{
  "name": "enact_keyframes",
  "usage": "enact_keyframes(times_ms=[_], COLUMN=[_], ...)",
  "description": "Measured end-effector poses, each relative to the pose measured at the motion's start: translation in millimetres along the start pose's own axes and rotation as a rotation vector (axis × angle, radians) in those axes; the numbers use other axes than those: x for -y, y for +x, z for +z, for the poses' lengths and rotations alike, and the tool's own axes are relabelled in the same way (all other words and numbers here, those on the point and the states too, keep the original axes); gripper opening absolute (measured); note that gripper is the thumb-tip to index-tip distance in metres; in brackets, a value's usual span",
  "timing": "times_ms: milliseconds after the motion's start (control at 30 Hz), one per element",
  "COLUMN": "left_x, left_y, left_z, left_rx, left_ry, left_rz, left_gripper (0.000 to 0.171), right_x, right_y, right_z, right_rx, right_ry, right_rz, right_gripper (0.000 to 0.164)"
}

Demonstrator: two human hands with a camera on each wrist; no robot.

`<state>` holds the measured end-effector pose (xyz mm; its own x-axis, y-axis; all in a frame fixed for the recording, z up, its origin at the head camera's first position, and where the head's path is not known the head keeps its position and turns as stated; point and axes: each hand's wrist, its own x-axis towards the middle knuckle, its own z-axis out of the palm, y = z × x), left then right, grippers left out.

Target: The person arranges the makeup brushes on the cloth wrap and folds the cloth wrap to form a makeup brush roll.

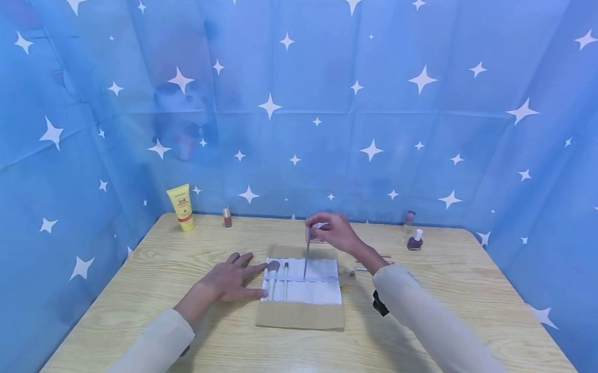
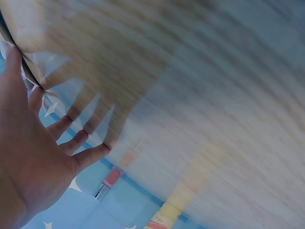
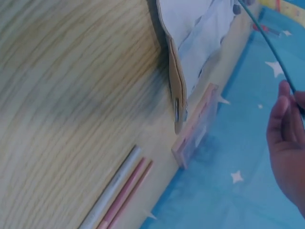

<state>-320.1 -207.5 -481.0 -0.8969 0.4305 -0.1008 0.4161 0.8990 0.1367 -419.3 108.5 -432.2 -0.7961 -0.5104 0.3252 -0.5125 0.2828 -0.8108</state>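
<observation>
A beige brush roll point(image 1: 299, 317) with a white lining lies unfolded on the table. Its pocket holds a wide-headed makeup brush point(image 1: 273, 266) and a slimmer brush point(image 1: 286, 267) side by side at the left. Upright above the lining is a thin dark stick-like tool point(image 1: 307, 253), its lower end at the pocket's edge. My right hand point(image 1: 339, 233) pinches it near the top; in the right wrist view the tool point(image 3: 269, 40) runs past the fingers. With fingers spread, my left hand point(image 1: 233, 280) rests at the roll's left edge, thumb and forefinger touching it.
A yellow tube point(image 1: 181, 207) and a small red-based bottle point(image 1: 227, 217) stand back left. Dark nail polish point(image 1: 415, 241) stands back right. Behind the roll is a flat pinkish case point(image 3: 195, 126). Several slender sticks point(image 3: 116, 191) lie right of it. A starry curtain point(image 1: 308, 91) surrounds the table.
</observation>
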Motion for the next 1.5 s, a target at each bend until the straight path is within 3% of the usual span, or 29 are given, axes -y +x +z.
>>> enact_keyframes(times_ms=[600, 1067, 1500], left_x=[1.1, 0.0, 0.6], left_y=[1.0, 0.1, 0.9], left_z=[0.5, 2.1, 3.4], left_rx=[0.004, 0.003, 0.0], left_ry=[0.017, 0.007, 0.016], left_rz=[0.002, -0.009, -0.009], left_gripper=[0.083, 0.083, 0.084], right_x=[-8.7, -11.6, -20.0], right_y=[9.1, 11.6, 2.6], right_z=[22.1, 24.2, 31.1], right_rx=[-0.029, -0.044, 0.12], right_ry=[0.033, 0.033, -0.024], right_rz=[0.136, 0.128, 0.088], right_gripper=[0.022, 0.026, 0.026])
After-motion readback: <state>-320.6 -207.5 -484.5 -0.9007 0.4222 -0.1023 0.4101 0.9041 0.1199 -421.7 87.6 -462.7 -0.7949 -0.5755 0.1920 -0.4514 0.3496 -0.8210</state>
